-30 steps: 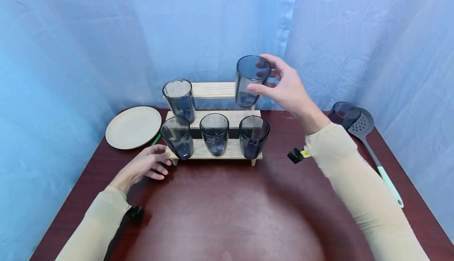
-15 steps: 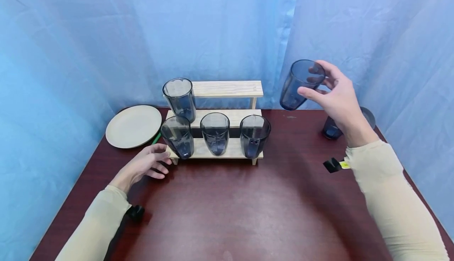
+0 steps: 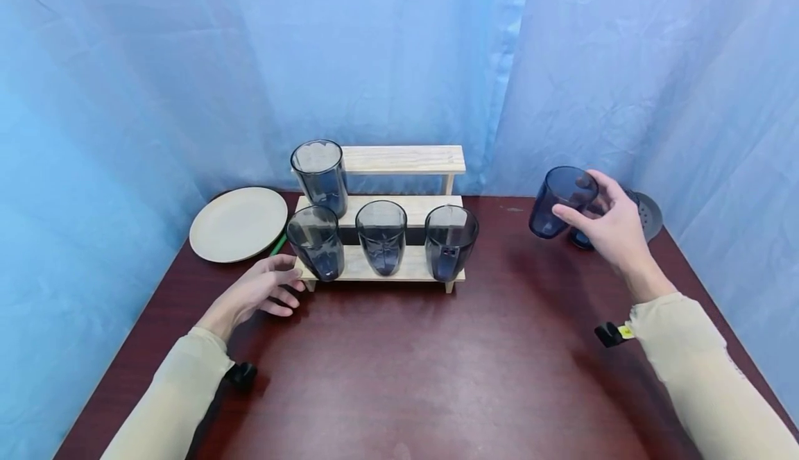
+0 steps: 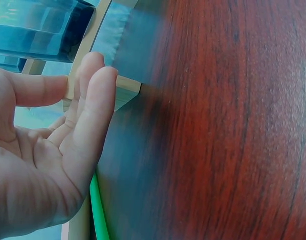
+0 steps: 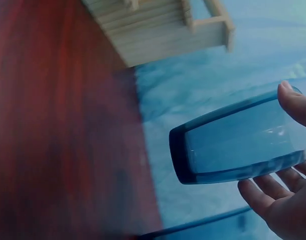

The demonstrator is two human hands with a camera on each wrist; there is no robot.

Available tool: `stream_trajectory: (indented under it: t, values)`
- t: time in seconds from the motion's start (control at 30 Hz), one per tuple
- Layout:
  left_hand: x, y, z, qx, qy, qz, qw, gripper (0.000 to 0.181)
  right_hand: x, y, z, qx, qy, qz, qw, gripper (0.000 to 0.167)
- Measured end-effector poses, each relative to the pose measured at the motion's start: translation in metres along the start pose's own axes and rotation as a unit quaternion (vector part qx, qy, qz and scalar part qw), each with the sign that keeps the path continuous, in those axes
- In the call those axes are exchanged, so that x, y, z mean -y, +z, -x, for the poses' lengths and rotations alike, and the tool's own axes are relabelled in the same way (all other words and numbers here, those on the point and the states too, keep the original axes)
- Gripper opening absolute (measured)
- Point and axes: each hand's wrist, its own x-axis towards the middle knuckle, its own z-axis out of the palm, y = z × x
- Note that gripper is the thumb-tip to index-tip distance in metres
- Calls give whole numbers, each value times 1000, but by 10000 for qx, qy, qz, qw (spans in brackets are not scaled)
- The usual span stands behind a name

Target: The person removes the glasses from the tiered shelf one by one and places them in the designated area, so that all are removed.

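Right arm reaches forward over the right side of the dark red table (image 3: 399, 363), pale sleeve ending at the wrist. The right hand (image 3: 614, 227) is raised, thumb toward the left, with the held glass (image 3: 562, 203) up off the tabletop, well apart from the rack. Left arm comes in from the lower left; the left hand (image 3: 259, 290) is low, at the left end of the wooden rack (image 3: 402, 159).

Around: three tinted glasses (image 3: 381, 238) in a row on the rack's lowest tier, a fourth glass (image 3: 321, 179) behind them at left, on the middle tier. Cream plate (image 3: 238, 224) at the table's far left; green stick (image 3: 278, 243) between plate and rack, partly hidden. Another glass (image 3: 582, 239) just behind the right hand, which covers most of it. Grey slotted utensil head (image 3: 651, 216) beside that, its remainder hidden by hand and arm. Blue curtain (image 3: 374, 50) hangs at back and sides.

Grip, right: hand curved about the held glass near its rim, thumb on one side, fingers on the opposite wall; glass tilted, mouth up, base toward lower left. Grip, left: thumb and fingers lie either side of the lowest tier's end, pinching the board; outer fingers extend loosely past it.
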Motion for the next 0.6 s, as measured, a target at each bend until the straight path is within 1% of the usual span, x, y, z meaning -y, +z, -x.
stream_trajectory:
  t: [0.13, 0.23, 0.33, 0.47, 0.6]
  values:
    - [0, 0, 0, -19, -3, 18, 10000, 55, -23, 4, 5, -48, 58, 9, 10000, 84]
    - [0, 0, 0, -13, -6, 65, 10000, 55, -34, 8, 5, -62, 44, 34, 10000, 86]
    - [0, 0, -1, -7, 6, 94, 10000, 55, -38, 10, 3, 21, 46, 138, 9999, 88]
    - [0, 0, 0, -7, 2, 73, 10000, 55, -40, 10, 1, 199, 158, 358, 9990, 92]
    - [1, 0, -1, -7, 0, 59, 10000, 56, -45, 10, -2, 206, 213, 421, 9987, 93]
